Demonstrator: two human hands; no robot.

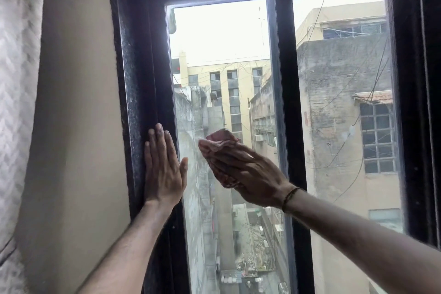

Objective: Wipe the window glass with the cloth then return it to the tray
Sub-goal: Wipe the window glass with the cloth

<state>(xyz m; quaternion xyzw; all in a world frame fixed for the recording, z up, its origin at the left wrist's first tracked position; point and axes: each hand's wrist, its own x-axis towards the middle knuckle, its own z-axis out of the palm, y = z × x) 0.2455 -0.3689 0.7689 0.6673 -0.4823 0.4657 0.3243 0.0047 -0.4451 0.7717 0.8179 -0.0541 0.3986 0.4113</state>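
Observation:
A tall window with a black frame [285, 102] fills the view, split into a left glass pane [222, 55] and a right pane [341, 79]. My right hand [248, 174] presses a crumpled pinkish cloth [219, 142] flat against the left pane at mid height; the cloth shows above and below my fingers. My left hand [163, 164] lies flat with fingers together on the frame's left upright, its thumb over the edge of the glass, holding nothing. No tray is in view.
A beige wall [78, 102] borders the window on the left, with a pale patterned curtain [16, 79] at the far left. Buildings and cables show through the glass. A dark thread band circles my right wrist [290, 198].

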